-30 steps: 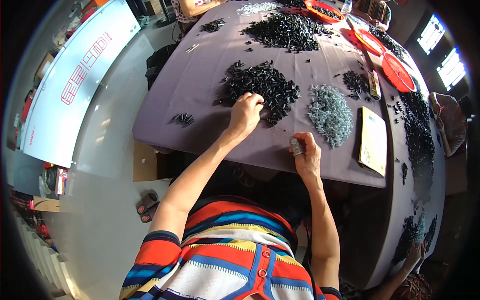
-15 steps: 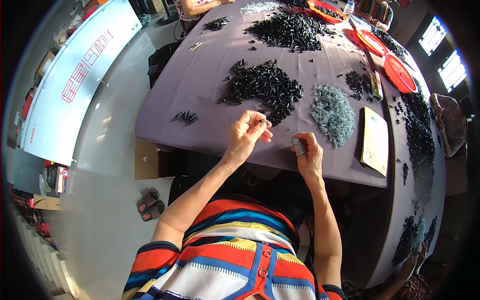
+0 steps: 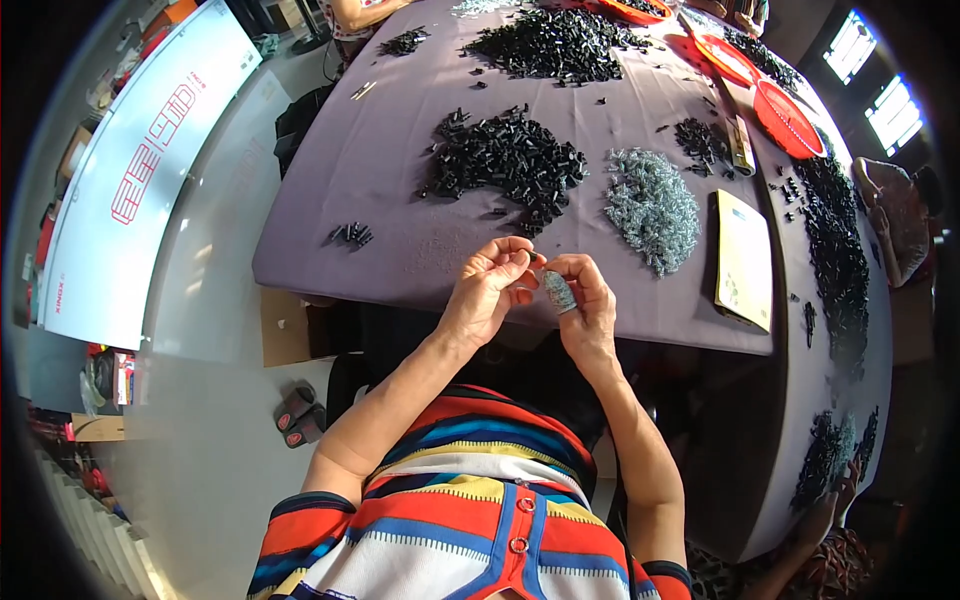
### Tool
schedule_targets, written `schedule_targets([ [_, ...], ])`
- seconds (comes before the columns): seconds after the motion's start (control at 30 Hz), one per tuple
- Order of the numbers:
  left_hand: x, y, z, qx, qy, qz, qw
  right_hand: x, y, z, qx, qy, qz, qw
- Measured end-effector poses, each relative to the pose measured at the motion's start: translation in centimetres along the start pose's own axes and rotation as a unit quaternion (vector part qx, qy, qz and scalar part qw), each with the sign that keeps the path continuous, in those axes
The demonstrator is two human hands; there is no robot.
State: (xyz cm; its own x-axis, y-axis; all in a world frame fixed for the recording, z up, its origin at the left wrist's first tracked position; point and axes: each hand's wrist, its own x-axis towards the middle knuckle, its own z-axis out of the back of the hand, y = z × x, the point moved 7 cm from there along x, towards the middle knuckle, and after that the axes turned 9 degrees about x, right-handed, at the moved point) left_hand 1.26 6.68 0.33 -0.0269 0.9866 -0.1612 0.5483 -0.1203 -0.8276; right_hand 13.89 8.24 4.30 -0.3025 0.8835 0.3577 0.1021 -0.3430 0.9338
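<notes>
Purple table [image 3: 400,200], black pieces [image 3: 505,160] heaped beyond both hands. Left hand [image 3: 487,290] pinching a small black piece [image 3: 537,260] at its fingertips, pointing toward right hand [image 3: 583,300]. Right hand gripping a silvery bundle [image 3: 558,291], long axis tilted up-left. Silver pile [image 3: 650,205] beyond right hand.

I look down on a table [image 3: 400,190] under a purple cloth. On it lie a black pile [image 3: 505,160], a grey pile [image 3: 652,205] beside it, a larger black heap [image 3: 560,42] farther off, a small black cluster [image 3: 350,235], a tan booklet [image 3: 745,262] and red trays [image 3: 785,105].
</notes>
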Motion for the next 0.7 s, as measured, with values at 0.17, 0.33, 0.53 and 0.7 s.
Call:
schedule_targets([
  [0.17,0.0,0.9,-0.4,-0.053,0.020,0.028,0.998,0.2,0.0,0.4,-0.012,-0.002,0.017,1.000],
  [0.33,-0.4,1.4,-0.6,-0.098,-0.027,0.061,0.993,0.2,0.8,0.3,-0.042,-0.013,0.051,0.998],
  [0.53,-0.2,2.3,-0.4,-0.137,-0.019,0.057,0.989,0.1,0.8,0.3,-0.082,-0.013,0.072,0.994],
  [0.7,-0.1,2.1,-0.1,-0.070,-0.008,0.016,0.997,0.2,0.8,0.3,-0.096,-0.012,0.069,0.993],
])
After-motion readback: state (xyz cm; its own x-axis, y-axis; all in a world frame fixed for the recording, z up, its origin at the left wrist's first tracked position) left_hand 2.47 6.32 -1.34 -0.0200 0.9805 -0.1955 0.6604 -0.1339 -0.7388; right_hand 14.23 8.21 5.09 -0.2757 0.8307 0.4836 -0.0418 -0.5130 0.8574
